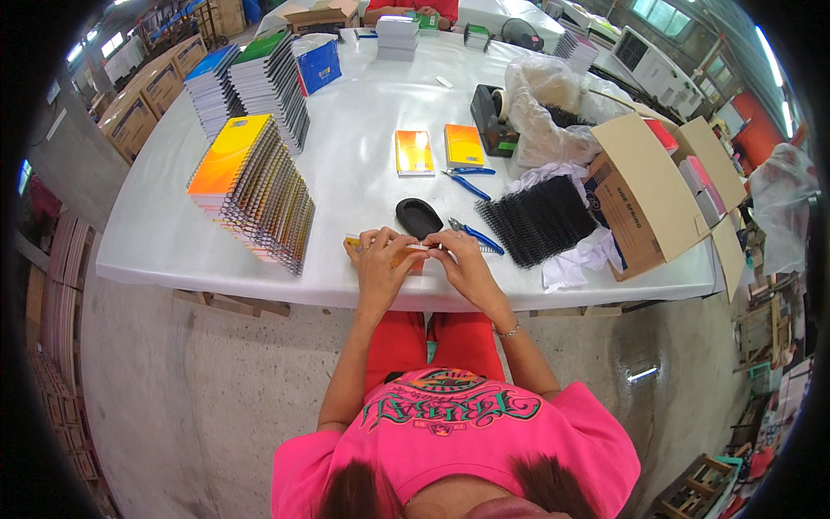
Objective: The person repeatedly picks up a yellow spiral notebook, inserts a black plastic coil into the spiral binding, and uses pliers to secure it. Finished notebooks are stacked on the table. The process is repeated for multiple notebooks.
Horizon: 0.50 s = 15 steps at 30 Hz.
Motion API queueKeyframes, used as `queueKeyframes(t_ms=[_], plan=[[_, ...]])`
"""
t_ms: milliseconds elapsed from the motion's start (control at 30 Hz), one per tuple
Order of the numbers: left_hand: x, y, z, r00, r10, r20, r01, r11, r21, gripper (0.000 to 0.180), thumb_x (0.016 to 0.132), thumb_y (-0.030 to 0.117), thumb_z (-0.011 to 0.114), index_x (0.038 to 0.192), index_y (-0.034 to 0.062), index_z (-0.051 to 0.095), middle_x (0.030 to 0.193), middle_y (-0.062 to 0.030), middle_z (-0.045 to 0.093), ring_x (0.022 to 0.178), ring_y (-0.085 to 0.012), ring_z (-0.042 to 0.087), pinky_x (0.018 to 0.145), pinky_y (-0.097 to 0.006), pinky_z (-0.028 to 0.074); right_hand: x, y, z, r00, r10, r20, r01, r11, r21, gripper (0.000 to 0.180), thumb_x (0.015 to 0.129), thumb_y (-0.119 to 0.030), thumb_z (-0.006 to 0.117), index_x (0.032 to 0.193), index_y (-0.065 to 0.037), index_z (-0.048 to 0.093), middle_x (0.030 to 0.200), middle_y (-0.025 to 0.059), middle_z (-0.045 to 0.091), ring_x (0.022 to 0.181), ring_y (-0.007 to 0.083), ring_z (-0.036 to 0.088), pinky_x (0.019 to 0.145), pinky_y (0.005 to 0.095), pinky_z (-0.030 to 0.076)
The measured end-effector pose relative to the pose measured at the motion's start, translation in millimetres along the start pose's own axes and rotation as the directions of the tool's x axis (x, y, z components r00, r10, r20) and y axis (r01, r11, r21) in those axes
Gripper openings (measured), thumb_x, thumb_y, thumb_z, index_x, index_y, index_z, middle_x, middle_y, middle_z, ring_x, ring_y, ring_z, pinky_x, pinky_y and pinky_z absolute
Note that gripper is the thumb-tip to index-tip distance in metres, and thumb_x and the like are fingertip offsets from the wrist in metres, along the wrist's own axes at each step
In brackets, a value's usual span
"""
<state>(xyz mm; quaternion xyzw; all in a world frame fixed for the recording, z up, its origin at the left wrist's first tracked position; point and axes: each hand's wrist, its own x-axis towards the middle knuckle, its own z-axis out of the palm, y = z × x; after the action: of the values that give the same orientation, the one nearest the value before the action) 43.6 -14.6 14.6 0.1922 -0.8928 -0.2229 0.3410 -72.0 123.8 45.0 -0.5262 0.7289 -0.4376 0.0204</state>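
At the table's near edge, a small orange-and-yellow notebook (417, 268) lies under my hands, mostly covered by them. My left hand (380, 268) is closed over it, fingers bent along its edge. My right hand (463, 263) pinches at the same edge, its fingertips close to the left ones; whether a thin coil is between them is too small to tell. Just beyond sits a black oval dish (418, 218). Blue-handled cutters (478, 236) lie beside my right hand, and a second blue-handled pair (468, 182) is farther off. Two orange-yellow notebooks (414, 153) lie flat ahead.
Stacks of spiral notebooks (259, 195) stand at the left. Black plastic spiral coils (538, 221) are heaped at the right on white cloth, next to an open cardboard box (635, 203). A black tape dispenser (493, 121) stands behind. A person in red (413, 9) sits across the table.
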Motion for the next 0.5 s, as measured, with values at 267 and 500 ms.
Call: queueKeyframes(t_ms=[267,500], plan=[[-2.6,2.0,-1.2,1.0,0.012,-0.02,-0.012,1.0,0.012,0.024,0.08,0.042,0.074,0.094,0.0231,0.074,0.094,0.0054,0.061,0.105,-0.0208,0.05,0.099,-0.055,0.025,-3.1,0.7,-1.4,0.999,-0.039,0.018,0.038,0.999,0.033,0.016,0.093,-0.006,0.056,0.109,-0.002,0.06,0.095,0.0148,0.066,0.087,0.0336,0.064,0.076,0.0409,0.046],[-4.6,0.3,1.4,1.0,0.008,-0.028,-0.007,1.0,0.011,0.027,0.079,0.046,0.074,0.093,0.0235,0.074,0.094,0.0063,0.06,0.104,-0.0198,0.051,0.099,-0.057,0.025,-1.5,-3.0,-0.9,0.994,0.099,0.037,-0.105,0.973,0.207,0.014,0.095,-0.002,0.055,0.109,0.001,0.054,0.089,0.0173,0.062,0.081,0.0286,0.063,0.074,0.0346,0.048]])
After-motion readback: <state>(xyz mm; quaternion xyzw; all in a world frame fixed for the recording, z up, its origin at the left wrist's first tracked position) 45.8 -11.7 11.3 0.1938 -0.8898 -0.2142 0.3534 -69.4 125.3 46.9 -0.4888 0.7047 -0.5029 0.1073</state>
